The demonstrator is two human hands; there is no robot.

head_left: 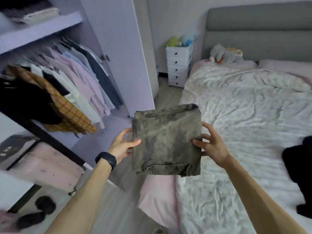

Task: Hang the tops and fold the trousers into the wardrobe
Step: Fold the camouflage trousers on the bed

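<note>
While the folded camouflage trousers [166,141] are held in the air, they are framed by both hands, one at each side edge. The bundle is folded into a thick, roughly square packet, with a seamed hem or pocket flap seen along its near edge. It is carried above the left edge of the bed [244,107], where a pink sheet is exposed beside the crumpled white cover.

The left edge of the packet is gripped by the left hand [121,146]: the thumb [135,143] is laid on top and the other fingers are tucked behind and under the cloth. A thin ring is worn on one finger and a dark band [106,160] on that wrist. The right edge is pinched by the right hand [212,146], its thumb [197,142] pressed on the upper face; the remaining fingers are loosely curled, some at the edge, the upper ones slightly lifted.

To the left, the open wardrobe [118,39] is seen, with hanging tops [81,78] crowded on the rail beneath a shelf [42,31], a plaid shirt [67,112] among the nearest. A black garment [298,174] is spread at the right edge of the bed, well apart from the trousers.
</note>
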